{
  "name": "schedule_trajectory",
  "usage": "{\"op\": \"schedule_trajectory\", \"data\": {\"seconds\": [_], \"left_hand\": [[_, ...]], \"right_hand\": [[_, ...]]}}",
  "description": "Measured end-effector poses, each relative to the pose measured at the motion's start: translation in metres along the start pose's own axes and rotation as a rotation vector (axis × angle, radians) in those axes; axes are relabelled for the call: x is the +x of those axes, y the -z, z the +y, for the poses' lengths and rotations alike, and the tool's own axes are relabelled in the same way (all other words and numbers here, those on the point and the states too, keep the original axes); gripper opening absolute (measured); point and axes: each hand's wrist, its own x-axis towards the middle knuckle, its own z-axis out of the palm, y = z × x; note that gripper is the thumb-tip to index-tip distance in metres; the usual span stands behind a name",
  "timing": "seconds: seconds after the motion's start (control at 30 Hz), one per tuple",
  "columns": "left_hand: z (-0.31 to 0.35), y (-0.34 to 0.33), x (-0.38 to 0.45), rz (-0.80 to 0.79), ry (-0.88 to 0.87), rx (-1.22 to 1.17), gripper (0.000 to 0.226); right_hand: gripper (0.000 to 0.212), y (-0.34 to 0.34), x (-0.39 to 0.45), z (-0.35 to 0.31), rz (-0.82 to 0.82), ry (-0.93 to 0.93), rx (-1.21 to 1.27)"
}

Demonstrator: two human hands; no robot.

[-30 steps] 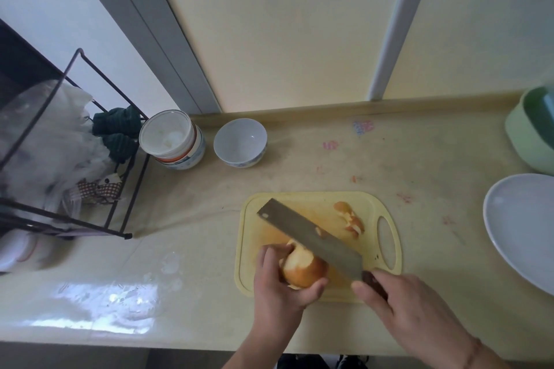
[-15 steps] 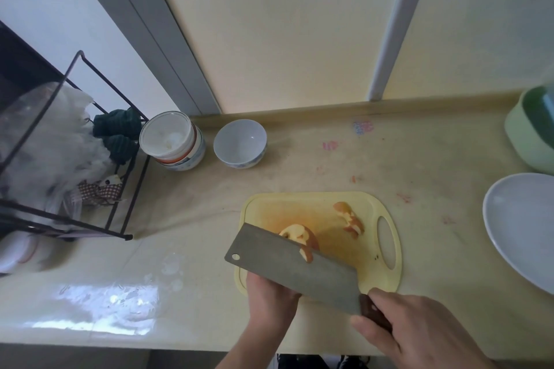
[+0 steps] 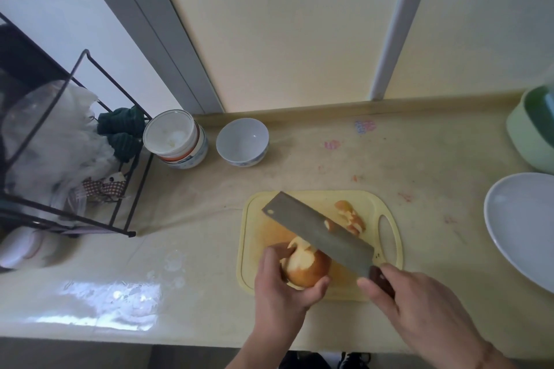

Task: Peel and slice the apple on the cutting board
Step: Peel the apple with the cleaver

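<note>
A partly peeled apple [image 3: 305, 263] is held over the near left part of the yellow cutting board [image 3: 302, 199]. My left hand [image 3: 281, 293] grips the apple from below and the left. My right hand [image 3: 419, 305] holds the dark handle of a wide cleaver [image 3: 317, 234]. The blade slants up to the left, its edge resting against the apple's far side. A pile of peel strips [image 3: 350, 217] lies on the board's far right, near the handle hole.
A white bowl [image 3: 242, 141] and a lidded tub [image 3: 174, 136] stand at the back left. A black wire rack [image 3: 69, 165] with bags fills the left. A white plate [image 3: 521, 228] and a green container [image 3: 533, 135] sit at the right edge.
The cleaver, which hung flat over my left hand and hid the apple, has swung back up. The apple shows again in my left hand, with the blade against it.
</note>
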Motion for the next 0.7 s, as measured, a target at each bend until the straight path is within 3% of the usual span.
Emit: {"op": "schedule_trajectory", "data": {"seconds": [0.1,0.23,0.37,0.5,0.6,0.7], "left_hand": [[0.001,0.002,0.000,0.030,0.080,0.058,0.059],[0.013,0.005,0.008,0.008,-0.060,-0.053,0.029],[0.005,0.009,0.007,0.034,-0.043,-0.082,0.037],[0.007,0.012,-0.001,-0.094,-0.022,-0.023,0.030],[0.004,0.013,-0.002,-0.061,-0.044,-0.113,0.056],[0.000,0.009,-0.002,0.003,-0.062,-0.060,0.060]], "right_hand": [[0.055,0.007,0.000,0.004,-0.068,0.086,-0.012],[0.047,0.003,-0.013,0.001,0.008,0.260,-0.143],[0.049,0.002,-0.016,-0.002,0.039,0.282,-0.144],[0.047,0.000,-0.017,-0.004,0.067,0.300,-0.158],[0.052,-0.001,-0.018,-0.004,0.064,0.292,-0.190],[0.053,0.000,-0.018,-0.003,0.063,0.301,-0.190]]}}
